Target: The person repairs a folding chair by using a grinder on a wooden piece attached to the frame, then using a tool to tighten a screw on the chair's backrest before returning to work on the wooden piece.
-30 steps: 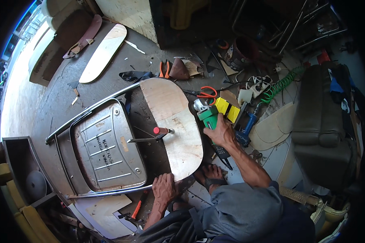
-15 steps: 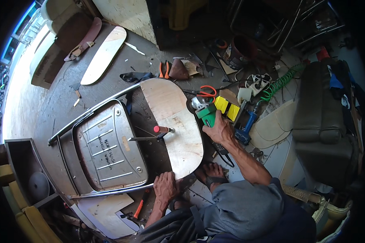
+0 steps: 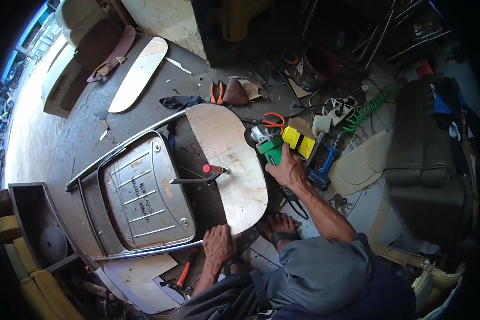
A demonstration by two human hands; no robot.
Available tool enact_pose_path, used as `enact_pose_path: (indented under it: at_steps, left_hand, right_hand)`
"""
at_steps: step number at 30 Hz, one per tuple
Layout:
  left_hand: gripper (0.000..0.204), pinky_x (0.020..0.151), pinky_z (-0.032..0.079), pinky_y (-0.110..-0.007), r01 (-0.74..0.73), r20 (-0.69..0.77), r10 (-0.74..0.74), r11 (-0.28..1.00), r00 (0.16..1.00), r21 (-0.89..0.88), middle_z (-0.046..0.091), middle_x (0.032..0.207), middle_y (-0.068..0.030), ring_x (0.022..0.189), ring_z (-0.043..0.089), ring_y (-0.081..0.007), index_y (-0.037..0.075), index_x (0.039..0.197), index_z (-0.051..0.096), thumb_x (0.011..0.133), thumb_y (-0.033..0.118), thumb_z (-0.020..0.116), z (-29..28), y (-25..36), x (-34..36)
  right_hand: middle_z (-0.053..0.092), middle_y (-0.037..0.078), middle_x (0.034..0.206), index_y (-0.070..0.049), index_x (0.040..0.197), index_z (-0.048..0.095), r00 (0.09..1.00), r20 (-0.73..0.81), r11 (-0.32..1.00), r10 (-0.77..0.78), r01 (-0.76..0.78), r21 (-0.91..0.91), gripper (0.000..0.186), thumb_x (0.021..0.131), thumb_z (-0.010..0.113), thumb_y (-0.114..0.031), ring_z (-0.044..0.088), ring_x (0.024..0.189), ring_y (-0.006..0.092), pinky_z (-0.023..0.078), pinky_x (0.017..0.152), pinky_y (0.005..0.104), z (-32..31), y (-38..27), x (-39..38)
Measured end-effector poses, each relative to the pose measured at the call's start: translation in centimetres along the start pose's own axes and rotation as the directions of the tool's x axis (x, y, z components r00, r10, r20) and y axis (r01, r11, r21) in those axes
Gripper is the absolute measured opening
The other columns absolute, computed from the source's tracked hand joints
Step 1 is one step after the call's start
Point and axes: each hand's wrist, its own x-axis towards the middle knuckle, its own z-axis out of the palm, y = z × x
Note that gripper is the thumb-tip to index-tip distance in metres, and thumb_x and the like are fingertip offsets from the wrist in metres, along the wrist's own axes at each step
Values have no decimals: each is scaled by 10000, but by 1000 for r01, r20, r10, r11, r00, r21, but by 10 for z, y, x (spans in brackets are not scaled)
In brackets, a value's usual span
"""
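My right hand [image 3: 288,172] grips a green angle grinder [image 3: 273,150], its head against the upper right edge of a rounded plywood piece [image 3: 237,189]. A red-handled clamp [image 3: 213,169] sits on the plywood. My left hand [image 3: 216,245] is closed over the near edge, where the plywood meets the tubular metal frame [image 3: 144,255] of a chair with a ribbed metal seat [image 3: 149,205]. A blue pneumatic tool [image 3: 328,165] on a coiled green hose lies just right of my right hand.
Loose plywood [image 3: 138,74] lies upper left. Orange pliers [image 3: 216,90], orange-handled scissors [image 3: 273,120], a yellow box [image 3: 298,143] and a bucket [image 3: 317,69] lie beyond my work. A padded seat [image 3: 418,165] stands right; an orange-handled hammer [image 3: 184,272] lies below the frame.
My right hand and the grinder have moved slightly left, bringing the grinder's head up against the plywood edge. My left hand keeps its hold on the near edge.
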Motion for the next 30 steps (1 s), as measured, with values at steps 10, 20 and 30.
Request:
enact_pose_path:
  at_steps: [10,20,30]
  left_hand:
    - [310,779,442,-460,-13,-29,13,1000,999,-3,591,876,-141,876,603,-339,64,920,568,866,339,699,0,1,-6]
    - [313,761,442,-459,-30,-54,29,999,998,-19,586,848,-139,852,606,-344,63,910,562,859,334,710,1,2,-6]
    - [325,784,456,-451,-2,-43,3,1000,999,12,612,889,-144,882,622,-337,61,933,584,883,363,692,-2,-2,-3]
  right_hand:
    - [680,317,1029,-5,1314,390,994,-72,997,-78,79,11,711,773,720,-327,669,957,506,527,841,567,22,27,-4]
    - [660,304,1101,21,1267,446,998,-29,997,-56,58,58,667,761,744,-296,646,1009,501,516,870,565,15,33,-17]
    - [653,303,1118,4,1314,419,995,-67,997,-70,68,-28,710,770,732,-327,647,1013,500,515,875,577,14,25,-14]
